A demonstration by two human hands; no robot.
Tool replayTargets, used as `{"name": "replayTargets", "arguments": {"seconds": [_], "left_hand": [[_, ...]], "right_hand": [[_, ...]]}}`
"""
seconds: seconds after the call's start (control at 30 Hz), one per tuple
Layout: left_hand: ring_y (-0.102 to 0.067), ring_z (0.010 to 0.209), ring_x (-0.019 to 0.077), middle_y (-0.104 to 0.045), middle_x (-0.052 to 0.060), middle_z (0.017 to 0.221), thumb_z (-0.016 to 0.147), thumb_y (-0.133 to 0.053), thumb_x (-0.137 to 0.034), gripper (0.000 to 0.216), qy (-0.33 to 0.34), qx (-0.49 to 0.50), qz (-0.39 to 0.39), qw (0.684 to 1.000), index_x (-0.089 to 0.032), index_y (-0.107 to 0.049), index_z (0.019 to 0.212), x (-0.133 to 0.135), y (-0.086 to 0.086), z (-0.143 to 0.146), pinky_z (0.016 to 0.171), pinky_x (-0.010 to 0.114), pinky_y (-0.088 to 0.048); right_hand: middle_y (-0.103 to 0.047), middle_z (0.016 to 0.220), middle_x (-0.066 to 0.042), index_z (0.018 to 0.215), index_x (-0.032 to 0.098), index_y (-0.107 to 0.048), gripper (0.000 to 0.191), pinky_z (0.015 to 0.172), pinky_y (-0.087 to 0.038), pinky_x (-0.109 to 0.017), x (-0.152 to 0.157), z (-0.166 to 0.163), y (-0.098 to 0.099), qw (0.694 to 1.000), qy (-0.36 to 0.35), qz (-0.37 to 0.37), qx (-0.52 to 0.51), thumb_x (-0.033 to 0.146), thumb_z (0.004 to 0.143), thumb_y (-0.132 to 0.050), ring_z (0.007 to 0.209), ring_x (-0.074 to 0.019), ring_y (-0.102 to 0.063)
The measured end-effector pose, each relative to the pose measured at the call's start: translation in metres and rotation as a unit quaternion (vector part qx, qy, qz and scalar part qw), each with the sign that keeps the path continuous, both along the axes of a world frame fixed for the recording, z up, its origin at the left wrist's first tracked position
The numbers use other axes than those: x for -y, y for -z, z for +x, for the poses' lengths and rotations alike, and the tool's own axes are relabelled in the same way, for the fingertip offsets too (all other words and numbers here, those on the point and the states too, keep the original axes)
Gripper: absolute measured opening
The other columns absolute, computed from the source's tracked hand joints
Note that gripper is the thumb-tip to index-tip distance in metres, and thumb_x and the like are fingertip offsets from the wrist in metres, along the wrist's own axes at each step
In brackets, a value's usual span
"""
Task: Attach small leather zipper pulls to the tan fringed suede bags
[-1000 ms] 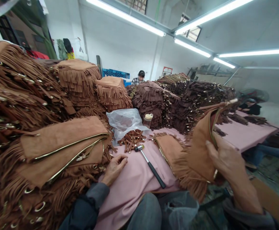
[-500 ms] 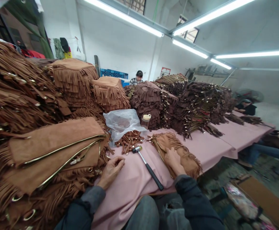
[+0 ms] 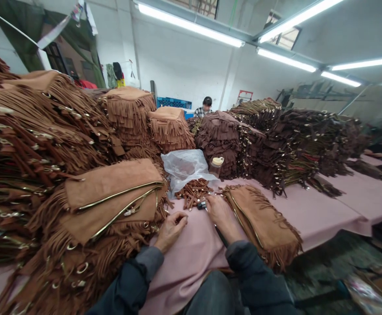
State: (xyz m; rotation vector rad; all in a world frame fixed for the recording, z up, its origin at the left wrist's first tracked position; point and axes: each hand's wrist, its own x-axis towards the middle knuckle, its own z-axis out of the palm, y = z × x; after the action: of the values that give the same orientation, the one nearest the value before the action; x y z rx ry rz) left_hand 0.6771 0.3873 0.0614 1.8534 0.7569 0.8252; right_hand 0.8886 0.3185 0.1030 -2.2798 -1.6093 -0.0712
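My left hand rests over the pink cloth beside a stack of tan fringed bags; its thumb and fingers are drawn together, and whatever they hold, if anything, is too small to make out. Back up, my right hand reaches over a hammer, covering most of its handle. Its fingertips, bent down and partly hidden, are at the edge of a pile of small brown leather tabs. Just right of that hand lies a tan fringed bag with a gold zipper along its left side.
A clear plastic bag and a jar with a cream lid stand behind the tabs. Tall stacks of dark brown fringed bags line the far side of the pink-covered table. A person sits behind them.
My right hand has left the tan bag and moved left, over the hammer to the tabs. My left hand keeps its pinched shape. The view has turned left.
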Motion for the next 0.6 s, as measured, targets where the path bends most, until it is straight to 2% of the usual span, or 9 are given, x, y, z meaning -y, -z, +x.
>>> {"name": "replayTargets", "arguments": {"seconds": [0.07, 0.13, 0.27, 0.37, 0.47, 0.6], "left_hand": [[-0.059, 0.073, 0.0166, -0.066, 0.002, 0.076, 0.089, -0.055, -0.036, 0.024, -0.001, 0.004, -0.001, 1.0, -0.017, -0.07, 0.086, 0.0, 0.001, 0.0, 0.072, 0.026, -0.044], [-0.058, 0.073, 0.0163, -0.066, 0.002, 0.077, 0.089, -0.055, -0.034, 0.024, 0.002, 0.011, 0.002, 1.0, -0.017, -0.071, 0.086, 0.0, 0.003, 0.0, 0.072, 0.026, -0.045], [-0.057, 0.073, 0.0158, -0.066, 0.003, 0.078, 0.089, -0.056, -0.034, 0.023, -0.002, 0.034, -0.007, 0.999, -0.016, -0.07, 0.087, -0.002, 0.008, -0.001, 0.07, 0.025, -0.045], [-0.055, 0.068, 0.0138, -0.063, 0.002, 0.075, 0.089, -0.057, -0.038, 0.026, 0.003, 0.05, -0.037, 0.998, -0.015, -0.069, 0.089, -0.003, 0.012, 0.001, 0.065, 0.024, -0.046], [-0.053, 0.061, 0.0112, -0.059, 0.0, 0.075, 0.088, -0.059, -0.042, 0.033, -0.002, 0.087, -0.105, 0.991, -0.015, -0.065, 0.105, -0.003, 0.014, 0.003, 0.058, 0.023, -0.046], [-0.053, 0.06, 0.0072, -0.058, 0.001, 0.095, 0.083, -0.064, -0.042, 0.053, -0.021, 0.146, -0.17, 0.974, -0.021, -0.052, 0.13, -0.002, 0.013, 0.004, 0.053, 0.02, -0.047]], "right_hand": [[-0.069, 0.104, -0.009, 0.109, 0.022, -0.065, 0.022, 0.086, -0.042, -0.029, -0.022, -0.028, 0.002, 1.0, 0.001, -0.004, -0.011, 0.032, 0.101, -0.047, 0.102, -0.0223, -0.061], [-0.07, 0.103, -0.011, 0.112, 0.02, -0.062, 0.025, 0.084, -0.044, -0.033, -0.041, -0.053, 0.006, 0.999, 0.033, -0.015, -0.01, 0.038, 0.099, -0.051, 0.1, -0.0249, -0.063], [-0.068, 0.109, -0.019, 0.115, 0.014, -0.058, 0.021, 0.084, -0.046, -0.039, -0.061, -0.077, 0.016, 0.996, 0.085, -0.015, -0.008, 0.021, 0.096, -0.05, 0.104, -0.0291, -0.063], [-0.069, 0.112, -0.015, 0.122, 0.016, -0.055, 0.031, 0.083, -0.047, -0.034, -0.052, -0.076, 0.021, 0.996, 0.07, 0.014, -0.061, 0.012, 0.093, -0.048, 0.104, -0.0261, -0.064], [-0.069, 0.115, -0.009, 0.126, 0.02, -0.057, 0.036, 0.086, -0.046, -0.03, -0.03, -0.071, 0.028, 0.983, 0.025, 0.099, -0.155, 0.013, 0.092, -0.046, 0.104, -0.0225, -0.064], [-0.07, 0.114, -0.005, 0.117, 0.022, -0.066, 0.034, 0.091, -0.047, -0.03, -0.002, -0.066, 0.037, 0.948, -0.027, 0.182, -0.261, 0.019, 0.091, -0.045, 0.104, -0.0213, -0.064]]}}
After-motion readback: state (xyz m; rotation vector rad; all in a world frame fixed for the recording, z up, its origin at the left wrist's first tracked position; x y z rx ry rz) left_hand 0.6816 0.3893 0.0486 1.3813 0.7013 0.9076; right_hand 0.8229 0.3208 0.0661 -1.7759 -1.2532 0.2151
